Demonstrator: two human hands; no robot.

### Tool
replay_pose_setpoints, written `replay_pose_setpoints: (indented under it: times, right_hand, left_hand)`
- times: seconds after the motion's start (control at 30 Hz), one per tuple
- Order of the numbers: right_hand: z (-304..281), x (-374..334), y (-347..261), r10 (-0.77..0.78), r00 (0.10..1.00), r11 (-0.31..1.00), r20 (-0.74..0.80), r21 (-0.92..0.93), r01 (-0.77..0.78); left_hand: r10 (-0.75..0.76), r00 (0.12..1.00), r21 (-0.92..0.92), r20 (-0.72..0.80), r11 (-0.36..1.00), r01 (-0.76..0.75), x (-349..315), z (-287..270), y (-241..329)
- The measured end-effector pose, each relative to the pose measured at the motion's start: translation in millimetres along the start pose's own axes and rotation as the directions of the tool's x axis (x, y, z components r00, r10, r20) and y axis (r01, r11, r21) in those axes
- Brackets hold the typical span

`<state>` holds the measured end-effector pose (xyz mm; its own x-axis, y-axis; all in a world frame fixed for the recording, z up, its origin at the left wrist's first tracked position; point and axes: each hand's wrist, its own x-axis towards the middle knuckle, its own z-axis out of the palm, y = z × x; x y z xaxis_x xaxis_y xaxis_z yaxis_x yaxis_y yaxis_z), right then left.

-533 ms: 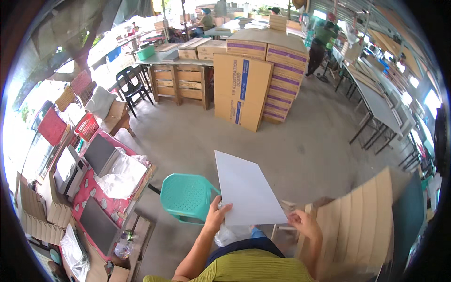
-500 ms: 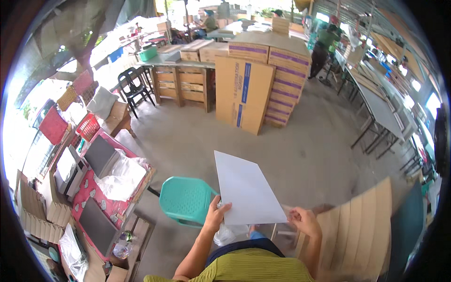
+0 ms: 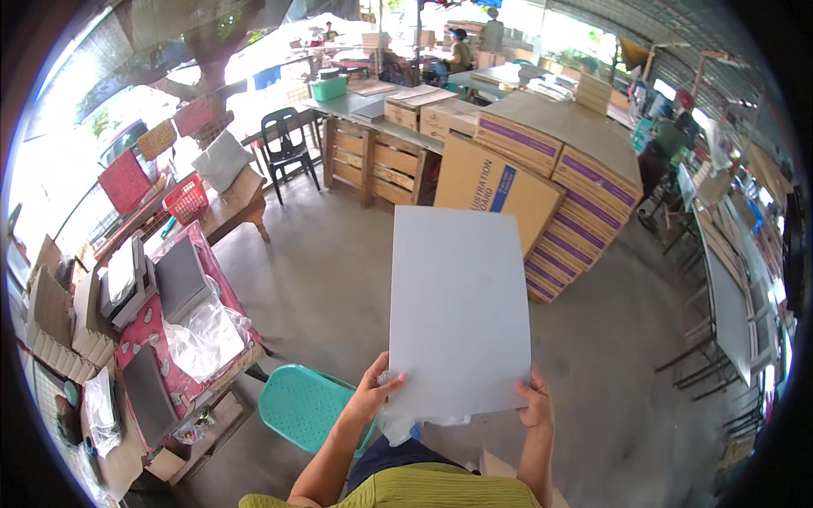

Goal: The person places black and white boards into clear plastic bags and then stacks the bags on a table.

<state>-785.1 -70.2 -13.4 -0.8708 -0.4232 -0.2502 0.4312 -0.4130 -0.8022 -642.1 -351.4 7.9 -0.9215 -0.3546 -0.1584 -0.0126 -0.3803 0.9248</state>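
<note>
White board [image 3: 461, 309] has swung more face-on vs. earlier; it's R of teal stool [image 3: 303, 408]. Floor [image 3: 330, 271] runs beyond stool to carton stack [image 3: 584, 199], blocking ahead-R; pink-covered table [image 3: 152, 320] bounds stool's L. L hand [image 3: 371, 394] & R hand [image 3: 535, 400] grip board near lower corners; clear plastic [image 3: 396, 429] R of stool, maybe in L hand, hard to tell.

Two hands [image 3: 369, 393], one pale board [image 3: 460, 309]
</note>
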Motion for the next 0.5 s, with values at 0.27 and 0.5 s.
replay_pose_setpoints:
  times: [0.27,0.5]
  right_hand:
    - [81.8,247.9,-17.1,-0.048,0.979,0.996,0.198,-0.069,0.063]
    - [190.6,459.1,-31.1,0.046,0.987,0.998,0.155,0.023,-0.050]
  left_hand:
    - [0.021,0.997,0.033,-0.075,0.999,-0.019,226.3,-69.9,17.7]
    - [-0.154,0.988,-0.633,0.004,0.764,0.122,426.8,-161.2,17.9]
